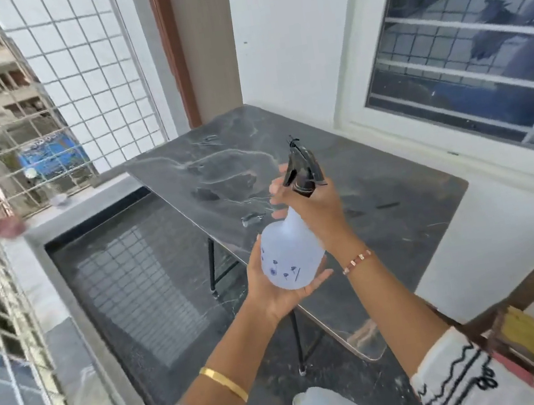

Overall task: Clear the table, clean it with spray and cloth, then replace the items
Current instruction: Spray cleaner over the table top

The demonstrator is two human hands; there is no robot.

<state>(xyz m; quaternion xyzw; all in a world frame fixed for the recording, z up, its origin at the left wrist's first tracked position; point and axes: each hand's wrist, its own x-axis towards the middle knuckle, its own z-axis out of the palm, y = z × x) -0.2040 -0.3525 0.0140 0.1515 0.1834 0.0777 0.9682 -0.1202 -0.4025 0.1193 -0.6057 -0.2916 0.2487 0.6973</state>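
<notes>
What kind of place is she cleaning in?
Probably a home balcony: a wire grille opens onto other buildings, a barred window sits in the wall, and a marble table stands beside it.

no text, label, brand or number can be read; the spray bottle (290, 254) bears only small blue flower prints.
</notes>
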